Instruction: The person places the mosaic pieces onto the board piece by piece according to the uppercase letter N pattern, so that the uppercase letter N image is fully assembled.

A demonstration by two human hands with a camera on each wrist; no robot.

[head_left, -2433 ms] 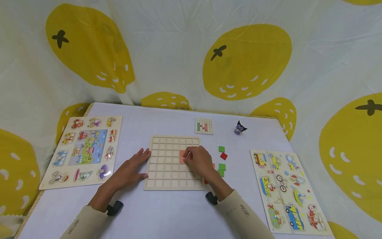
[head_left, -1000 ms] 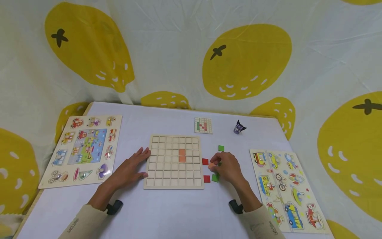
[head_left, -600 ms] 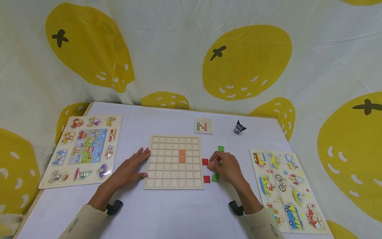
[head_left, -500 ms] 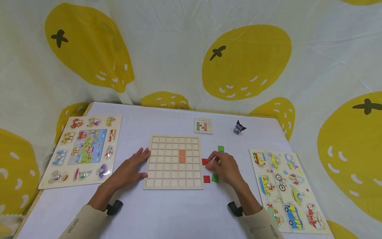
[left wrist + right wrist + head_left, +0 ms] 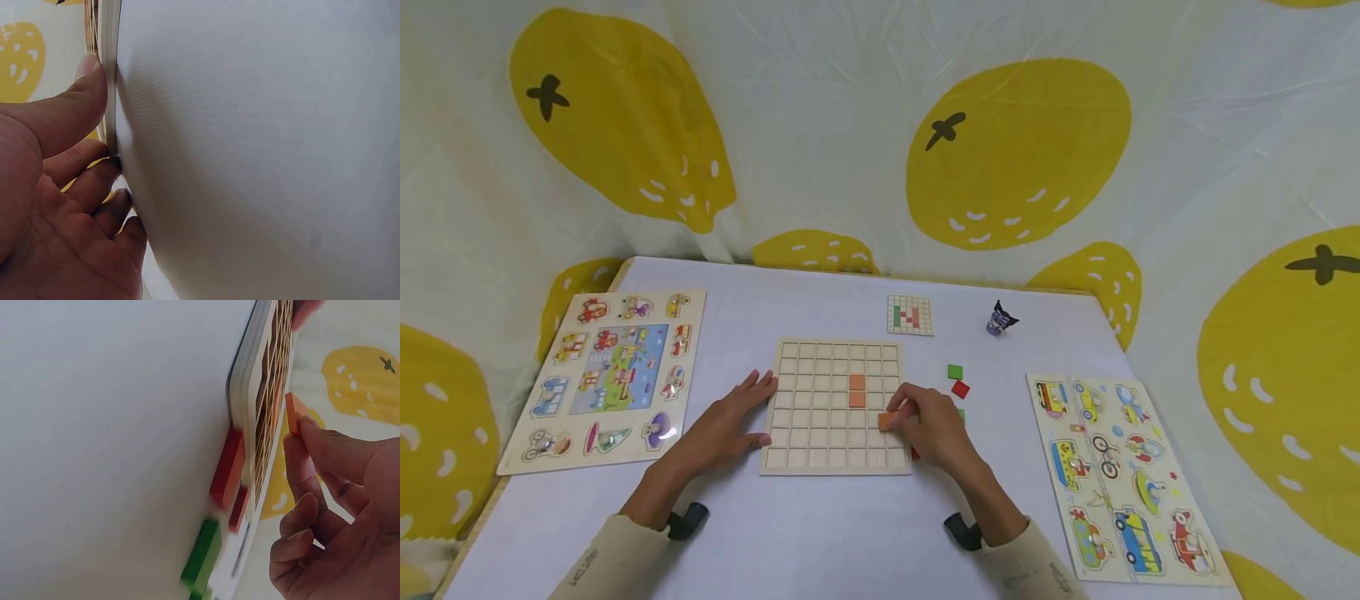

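Observation:
My right hand pinches an orange square tile between thumb and fingertips, over the right part of the wooden grid board. In the right wrist view the same tile stands apart from the board's surface. Two orange tiles lie in the grid, one above the other. My left hand rests at the board's left edge, thumb and fingers spread. The left wrist view shows the left thumb against the board's side. Green and red tiles lie right of the board, some partly behind my right hand.
A small pattern card lies behind the board, with a dark-eared figurine to its right. Vehicle puzzle boards lie on both sides, one left and one right. A lemon-print curtain hangs behind the white table.
My right hand first left the orange tiles in the grid, picked up another orange tile at the right, then carried it left over the board. My left hand stays at the board's edge.

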